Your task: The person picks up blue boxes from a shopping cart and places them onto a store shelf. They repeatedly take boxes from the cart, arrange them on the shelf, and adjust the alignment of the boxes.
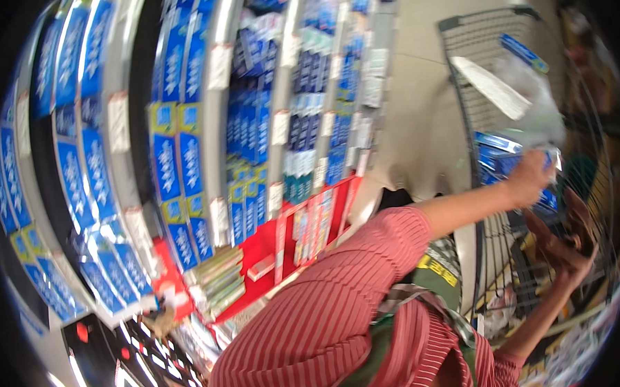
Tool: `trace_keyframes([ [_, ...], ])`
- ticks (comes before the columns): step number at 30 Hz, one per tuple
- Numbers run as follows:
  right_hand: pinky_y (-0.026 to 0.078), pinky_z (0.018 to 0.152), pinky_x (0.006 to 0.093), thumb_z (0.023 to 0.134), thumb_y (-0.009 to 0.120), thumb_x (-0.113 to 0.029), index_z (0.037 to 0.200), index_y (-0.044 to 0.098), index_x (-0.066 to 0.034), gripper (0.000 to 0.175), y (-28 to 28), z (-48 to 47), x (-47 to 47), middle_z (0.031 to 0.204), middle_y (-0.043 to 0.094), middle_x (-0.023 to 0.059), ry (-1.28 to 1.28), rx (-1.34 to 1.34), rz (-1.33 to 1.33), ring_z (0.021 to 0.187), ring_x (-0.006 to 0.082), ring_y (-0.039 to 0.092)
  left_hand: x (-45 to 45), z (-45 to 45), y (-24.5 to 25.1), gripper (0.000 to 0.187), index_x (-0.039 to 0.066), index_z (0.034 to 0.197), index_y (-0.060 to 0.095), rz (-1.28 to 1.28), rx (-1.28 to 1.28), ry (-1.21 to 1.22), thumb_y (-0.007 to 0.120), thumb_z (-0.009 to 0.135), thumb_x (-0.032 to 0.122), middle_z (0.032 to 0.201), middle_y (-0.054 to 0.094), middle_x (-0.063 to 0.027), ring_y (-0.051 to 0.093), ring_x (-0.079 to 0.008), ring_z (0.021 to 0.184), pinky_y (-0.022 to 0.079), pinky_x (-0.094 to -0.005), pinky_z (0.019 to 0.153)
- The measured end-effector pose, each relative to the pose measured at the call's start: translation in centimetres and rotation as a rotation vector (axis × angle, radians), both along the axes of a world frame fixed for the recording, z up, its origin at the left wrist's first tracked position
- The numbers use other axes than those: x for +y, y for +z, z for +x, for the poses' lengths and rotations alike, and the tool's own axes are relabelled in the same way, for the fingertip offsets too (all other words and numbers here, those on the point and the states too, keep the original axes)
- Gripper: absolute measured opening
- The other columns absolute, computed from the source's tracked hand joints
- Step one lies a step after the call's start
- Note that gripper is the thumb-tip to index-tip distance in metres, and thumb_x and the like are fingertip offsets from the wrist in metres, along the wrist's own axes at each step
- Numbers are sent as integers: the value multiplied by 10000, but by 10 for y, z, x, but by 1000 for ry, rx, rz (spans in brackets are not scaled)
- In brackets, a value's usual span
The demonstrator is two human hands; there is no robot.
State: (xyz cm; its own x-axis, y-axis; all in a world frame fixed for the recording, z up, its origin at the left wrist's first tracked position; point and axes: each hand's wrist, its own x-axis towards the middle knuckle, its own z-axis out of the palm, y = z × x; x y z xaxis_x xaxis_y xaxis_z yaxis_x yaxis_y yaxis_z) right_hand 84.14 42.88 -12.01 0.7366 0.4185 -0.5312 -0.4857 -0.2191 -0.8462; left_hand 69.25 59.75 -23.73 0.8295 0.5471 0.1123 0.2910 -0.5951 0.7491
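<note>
My left hand [532, 178] reaches across into a wire shopping cart [453, 25], its fingers curled around a shiny blue package [546, 200]. Blue cartons [495, 159] lie against that hand on its left side. Just below it, my right hand [569, 244] is raised over the cart with fingers spread and nothing in it. Farther up in the cart are a crumpled clear plastic bag [537, 100], a flat white strip of card or paper [492, 87] and a long blue box [524, 53]. Blur hides the package's details.
Shelves along the left hold rows of blue boxes [166, 168] that look like toothpaste cartons, with white price tags [220, 66] on the rails. A red display rack [260, 247] stands below them. Tiled floor [422, 22] runs between shelves and cart. More goods line the right edge.
</note>
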Motion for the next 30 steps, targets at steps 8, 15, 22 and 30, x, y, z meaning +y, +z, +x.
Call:
trace_keyframes([
  [8, 497, 946, 378, 988, 421, -340, 1348, 436, -11, 488, -51, -2, 23, 1235, 579, 167, 720, -370, 135, 1097, 271, 587, -33, -98, 22, 638, -78, 1303, 429, 63, -1, 113, 632, 752, 170, 1321, 403, -314, 331, -478, 1287, 193, -606, 1086],
  [15, 318, 1126, 436, 1021, 287, -380, 1455, 291, -95, 520, -62, -58, 66, 1456, 374, 126, 285, 195, -83, 1320, 282, 395, -53, -349, 79, 423, 11, 1147, 565, 9, 74, 975, 684, 741, 4, 1134, 566, -143, 540, -310, 1084, 437, -377, 926],
  [22, 430, 1021, 353, 993, 420, -331, 1340, 443, -37, 456, -57, -150, 124, 1279, 543, 135, 669, 505, 75, 1158, 237, 552, -172, -572, 115, 276, 22, 981, 596, -412, -357, 2351, 522, 851, 254, 838, 621, -102, 609, -229, 786, 514, -370, 732],
  [30, 438, 946, 292, 967, 510, -310, 1129, 596, -3, 358, -26, -233, 170, 1104, 605, 85, 971, 254, -52, 1023, 168, 590, -125, -638, 148, 618, 60, 1350, 405, -265, -934, 2408, 456, 915, 496, 1368, 435, -122, 409, -290, 1274, 304, -477, 1073],
])
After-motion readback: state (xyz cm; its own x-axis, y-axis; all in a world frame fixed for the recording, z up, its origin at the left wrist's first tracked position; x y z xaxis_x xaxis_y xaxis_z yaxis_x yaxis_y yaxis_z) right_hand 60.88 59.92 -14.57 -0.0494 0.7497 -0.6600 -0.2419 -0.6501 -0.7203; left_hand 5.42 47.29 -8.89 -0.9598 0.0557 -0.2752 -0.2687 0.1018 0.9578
